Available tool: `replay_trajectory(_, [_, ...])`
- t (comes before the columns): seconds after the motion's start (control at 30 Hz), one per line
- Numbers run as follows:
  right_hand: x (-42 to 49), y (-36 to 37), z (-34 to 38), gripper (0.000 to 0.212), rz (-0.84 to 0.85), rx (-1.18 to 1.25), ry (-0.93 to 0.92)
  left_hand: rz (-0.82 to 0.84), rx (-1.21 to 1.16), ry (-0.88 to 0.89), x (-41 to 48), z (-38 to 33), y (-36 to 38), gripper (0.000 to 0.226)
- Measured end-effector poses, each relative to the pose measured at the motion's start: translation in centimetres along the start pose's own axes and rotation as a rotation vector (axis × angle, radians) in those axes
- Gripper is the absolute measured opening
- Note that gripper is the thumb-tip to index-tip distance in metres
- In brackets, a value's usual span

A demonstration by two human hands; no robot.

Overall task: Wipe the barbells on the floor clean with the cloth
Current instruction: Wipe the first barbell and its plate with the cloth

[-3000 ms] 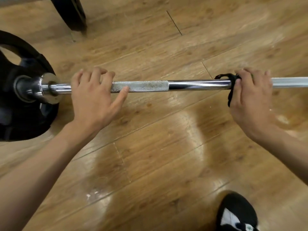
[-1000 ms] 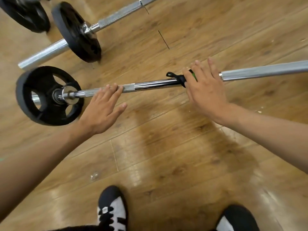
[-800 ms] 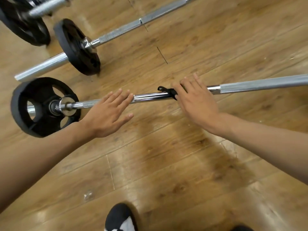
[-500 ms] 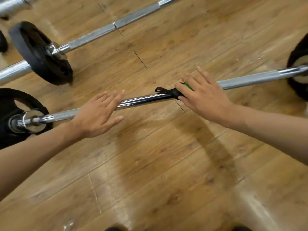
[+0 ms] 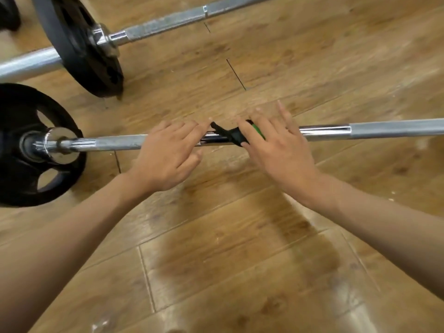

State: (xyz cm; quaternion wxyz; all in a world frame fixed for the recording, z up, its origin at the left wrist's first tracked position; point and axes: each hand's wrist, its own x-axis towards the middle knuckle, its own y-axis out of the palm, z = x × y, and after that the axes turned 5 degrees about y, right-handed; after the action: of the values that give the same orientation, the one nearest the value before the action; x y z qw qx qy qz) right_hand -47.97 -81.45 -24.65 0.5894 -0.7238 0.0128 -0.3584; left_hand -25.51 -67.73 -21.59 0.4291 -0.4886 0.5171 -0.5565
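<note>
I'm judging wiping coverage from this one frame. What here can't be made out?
Head view only:
- Cloth: mostly hidden under the right hand; its size unclear.
- Near barbell: right end cut off by the frame edge; a stretch hidden under the left hand.
- Far barbell: both ends cut off by the frame.
- Grime on either barbell: too blurred to judge.

no legible text, no brand or number readable on the black weight plate [image 5: 16,109], barbell [image 5: 384,128], cloth [image 5: 234,137]
</note>
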Motion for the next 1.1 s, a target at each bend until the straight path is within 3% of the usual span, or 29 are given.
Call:
replay_trajectory(0.17, [-5.5, -3.3, -8.1, 0.039, 0.031, 0.037, 0.284, -0.086, 0.008, -0.021, -0.1, -1.1, 0.2, 0.064])
replay_trajectory(0.27, [-5.1, -3.7, -7.0, 0.038, 0.068, 0.064, 0.462, -0.105, 0.03, -0.024, -0.2, -1.8, 0.3, 0.065])
replay_trajectory(0.47, [-0.2, -1.3, 4.4, 0.037, 0.113, 0.212, 0.253, -0.062, 0.03, -0.023, -1.0, -2.5, 0.3, 0.07])
replay_trajectory(0.6, [-1.5, -2.7, 2.7, 0.031, 0.129, 0.221, 0.207, -0.034, 0.008, -0.019, -1.8, -3.0, -0.2, 0.077])
replay_trajectory(0.77, [-8.3, -5.6, -6.0, 0.033, -0.005, 0.141, 0.501, -0.02, -0.041, 0.004, -3.3, -4.1, -0.6, 0.084])
replay_trajectory(0.87, [-8.9, -5.9, -4.8, 0.03, -0.019, 0.145, 0.625, -0.001, -0.04, 0.004, -4.3, -5.0, -0.6, 0.086])
replay_trajectory(1.1, [-5.7, -5.3, 4.7, 0.031, 0.101, 0.243, 0.216, 0.048, -0.058, -0.003, -7.5, -7.9, -0.9, 0.089])
